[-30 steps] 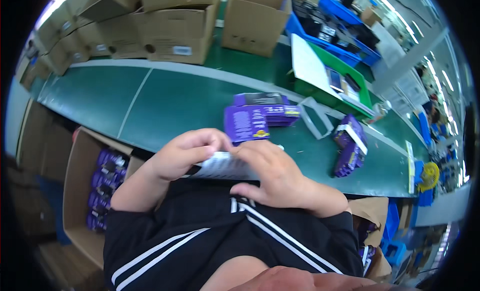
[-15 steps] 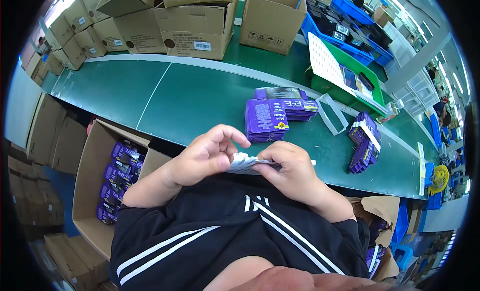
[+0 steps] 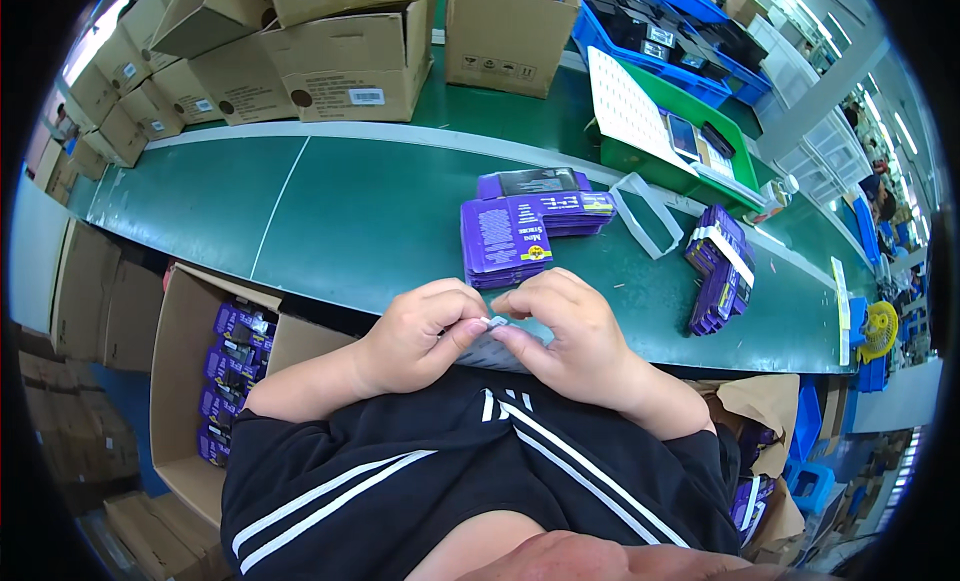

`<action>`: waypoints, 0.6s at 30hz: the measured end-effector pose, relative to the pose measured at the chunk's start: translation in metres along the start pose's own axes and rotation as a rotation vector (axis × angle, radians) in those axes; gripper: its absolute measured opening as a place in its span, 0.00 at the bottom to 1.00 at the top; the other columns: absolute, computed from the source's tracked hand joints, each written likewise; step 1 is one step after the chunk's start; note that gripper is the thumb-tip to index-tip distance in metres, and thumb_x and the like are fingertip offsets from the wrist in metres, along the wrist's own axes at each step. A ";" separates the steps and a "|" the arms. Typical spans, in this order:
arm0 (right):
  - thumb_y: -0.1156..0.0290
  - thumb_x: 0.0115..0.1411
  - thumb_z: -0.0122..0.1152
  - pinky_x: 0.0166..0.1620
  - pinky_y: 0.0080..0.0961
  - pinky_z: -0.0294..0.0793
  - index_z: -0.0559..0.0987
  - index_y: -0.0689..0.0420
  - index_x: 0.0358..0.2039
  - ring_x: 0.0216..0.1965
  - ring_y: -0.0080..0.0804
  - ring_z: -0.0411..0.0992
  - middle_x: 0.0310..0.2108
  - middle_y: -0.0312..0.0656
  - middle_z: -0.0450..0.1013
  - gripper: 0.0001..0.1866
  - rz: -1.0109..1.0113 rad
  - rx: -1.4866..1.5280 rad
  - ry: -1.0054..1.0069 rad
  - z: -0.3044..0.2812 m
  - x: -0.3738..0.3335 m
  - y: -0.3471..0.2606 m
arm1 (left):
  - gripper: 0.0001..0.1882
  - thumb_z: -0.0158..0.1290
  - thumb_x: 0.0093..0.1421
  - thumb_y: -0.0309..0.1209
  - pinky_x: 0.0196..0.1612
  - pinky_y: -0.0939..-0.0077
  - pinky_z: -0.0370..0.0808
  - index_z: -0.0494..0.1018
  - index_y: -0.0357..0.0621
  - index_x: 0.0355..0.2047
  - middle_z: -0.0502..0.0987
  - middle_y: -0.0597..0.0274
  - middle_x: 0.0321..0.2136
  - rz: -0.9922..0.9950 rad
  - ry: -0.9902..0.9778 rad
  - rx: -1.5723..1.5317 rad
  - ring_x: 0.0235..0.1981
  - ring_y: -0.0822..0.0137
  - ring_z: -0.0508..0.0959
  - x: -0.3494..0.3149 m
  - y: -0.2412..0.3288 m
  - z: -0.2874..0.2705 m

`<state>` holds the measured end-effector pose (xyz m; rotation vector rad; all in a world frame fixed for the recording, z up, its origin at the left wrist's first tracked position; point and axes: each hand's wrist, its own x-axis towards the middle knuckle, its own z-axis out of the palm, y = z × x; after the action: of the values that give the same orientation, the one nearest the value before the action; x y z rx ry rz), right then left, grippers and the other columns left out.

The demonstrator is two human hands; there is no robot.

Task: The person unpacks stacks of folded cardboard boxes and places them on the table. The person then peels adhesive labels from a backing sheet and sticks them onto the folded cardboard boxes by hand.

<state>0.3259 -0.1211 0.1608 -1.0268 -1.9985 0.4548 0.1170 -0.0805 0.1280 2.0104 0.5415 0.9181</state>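
My left hand (image 3: 428, 333) pinches a small white piece (image 3: 495, 322) between thumb and fingertips, at the table's near edge. My right hand (image 3: 567, 328) faces it, its thumb on a thin whitish sheet (image 3: 492, 353) with grey print, like a sheet of labels. The sheet lies below both hands, in front of my black shirt, partly covered by them. Just beyond my hands on the green table (image 3: 370, 206) is a stack of flat purple boxes (image 3: 507, 236). Farther right lies a second purple bundle (image 3: 718, 276) with a white band around it.
A white band loop (image 3: 648, 218) lies between the purple stacks. Behind it stands a green bin (image 3: 665, 171) with papers. Brown cartons (image 3: 345, 71) line the table's far side. An open carton (image 3: 180, 381) of purple packs sits at my left, and a paper-lined carton (image 3: 765, 431) at my right.
My hands have come together over the sheet. The left fingers, spread before, now pinch a small white piece beside the right fingertips. The view has shifted slightly.
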 end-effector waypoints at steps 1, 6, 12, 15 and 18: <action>0.81 0.49 0.68 0.36 0.25 0.71 0.80 0.60 0.34 0.30 0.32 0.71 0.30 0.40 0.75 0.10 0.006 -0.008 0.005 -0.001 0.001 0.002 | 0.03 0.51 0.60 0.19 0.33 0.78 0.70 0.75 0.38 0.33 0.77 0.59 0.34 0.006 -0.008 -0.006 0.29 0.67 0.73 0.003 -0.001 0.001; 0.78 0.51 0.65 0.37 0.26 0.72 0.80 0.59 0.35 0.31 0.32 0.71 0.32 0.39 0.74 0.09 -0.188 -0.203 0.009 0.000 0.000 0.012 | 0.03 0.51 0.61 0.20 0.33 0.79 0.69 0.74 0.38 0.32 0.77 0.59 0.32 0.013 0.005 0.002 0.29 0.67 0.73 0.013 -0.005 -0.002; 0.78 0.53 0.60 0.36 0.27 0.71 0.79 0.56 0.33 0.31 0.34 0.70 0.34 0.41 0.74 0.06 -0.638 -0.299 -0.135 -0.012 -0.007 0.007 | 0.04 0.51 0.62 0.23 0.33 0.80 0.68 0.75 0.36 0.34 0.77 0.59 0.32 -0.227 -0.127 -0.055 0.29 0.68 0.73 0.035 -0.020 -0.018; 0.77 0.51 0.60 0.40 0.25 0.70 0.77 0.60 0.33 0.32 0.31 0.68 0.34 0.43 0.73 0.07 -0.394 -0.307 0.111 -0.048 -0.004 0.058 | 0.05 0.51 0.63 0.24 0.34 0.80 0.70 0.76 0.35 0.35 0.78 0.59 0.33 -0.239 -0.224 -0.184 0.31 0.69 0.74 0.051 -0.054 -0.042; 0.75 0.61 0.56 0.47 0.27 0.71 0.65 0.59 0.62 0.41 0.35 0.71 0.43 0.46 0.72 0.28 0.350 0.390 0.438 -0.075 0.005 0.123 | 0.12 0.52 0.64 0.30 0.43 0.75 0.73 0.76 0.34 0.43 0.79 0.55 0.40 -0.387 -0.106 -0.386 0.38 0.65 0.77 0.089 -0.097 -0.057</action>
<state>0.4457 -0.0473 0.1311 -1.1122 -1.2850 0.7057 0.1261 0.0610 0.1054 1.5279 0.6144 0.6187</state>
